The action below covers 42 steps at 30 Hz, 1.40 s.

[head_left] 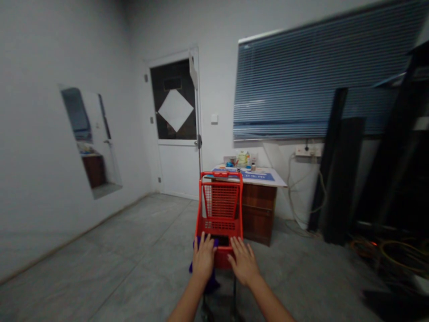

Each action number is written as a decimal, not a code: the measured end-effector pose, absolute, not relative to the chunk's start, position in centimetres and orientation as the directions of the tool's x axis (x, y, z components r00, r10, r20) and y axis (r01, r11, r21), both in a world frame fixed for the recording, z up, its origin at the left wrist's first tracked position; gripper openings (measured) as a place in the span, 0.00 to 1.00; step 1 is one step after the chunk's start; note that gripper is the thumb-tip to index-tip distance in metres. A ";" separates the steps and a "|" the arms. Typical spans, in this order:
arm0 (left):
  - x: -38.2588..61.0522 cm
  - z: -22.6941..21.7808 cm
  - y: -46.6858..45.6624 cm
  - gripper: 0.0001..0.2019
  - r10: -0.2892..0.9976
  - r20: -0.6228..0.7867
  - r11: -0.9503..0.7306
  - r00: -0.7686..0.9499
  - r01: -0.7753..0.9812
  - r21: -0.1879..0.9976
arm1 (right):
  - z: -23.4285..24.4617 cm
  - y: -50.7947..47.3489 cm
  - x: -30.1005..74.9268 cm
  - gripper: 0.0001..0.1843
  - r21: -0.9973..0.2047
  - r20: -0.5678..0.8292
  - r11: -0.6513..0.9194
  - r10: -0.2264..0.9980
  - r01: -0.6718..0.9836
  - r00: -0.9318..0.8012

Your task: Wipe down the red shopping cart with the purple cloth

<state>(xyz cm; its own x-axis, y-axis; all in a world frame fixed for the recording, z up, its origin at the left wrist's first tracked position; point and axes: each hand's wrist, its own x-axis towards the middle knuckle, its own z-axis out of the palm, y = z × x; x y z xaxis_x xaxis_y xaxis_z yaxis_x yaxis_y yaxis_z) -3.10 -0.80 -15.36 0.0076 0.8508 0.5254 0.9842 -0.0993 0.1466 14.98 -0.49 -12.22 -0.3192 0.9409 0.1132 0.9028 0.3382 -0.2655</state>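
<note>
A small red shopping cart (224, 201) stands upright in front of me. My left hand (203, 258) is at the cart's near left corner, its fingers stretched out and apart. Beneath that hand a purple cloth (212, 284) hangs over the near edge and down the side; whether the palm presses on it I cannot tell. At the near right corner is my right hand (244, 261), palm down with fingers spread. It appears to hold nothing. Part of the cart's near edge is hidden behind both hands.
Behind the cart is a wooden desk (259, 210) with several small items on top. A white door (179, 167) stands at the back, and a mirror (95, 143) hangs on the left wall. Dark panels (342, 179) and cables (323, 192) are at the right.
</note>
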 end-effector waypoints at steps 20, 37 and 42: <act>-1.4 -15.1 -1.2 0.18 0.872 0.488 -0.068 -0.032 0.980 0.185 | -11.3 -1.0 15.4 0.34 -0.239 0.076 0.306 0.952 0.922 -0.296; -1.5 -14.1 -1.1 0.18 0.891 0.455 -0.132 0.005 0.960 0.248 | -11.5 -1.9 16.4 0.35 -0.226 0.132 0.331 0.942 0.916 -0.308; 1.0 -13.6 -0.7 0.18 0.895 0.430 -0.237 0.119 0.943 0.234 | -11.9 -1.4 16.7 0.36 -0.230 0.119 0.308 0.951 0.923 -0.287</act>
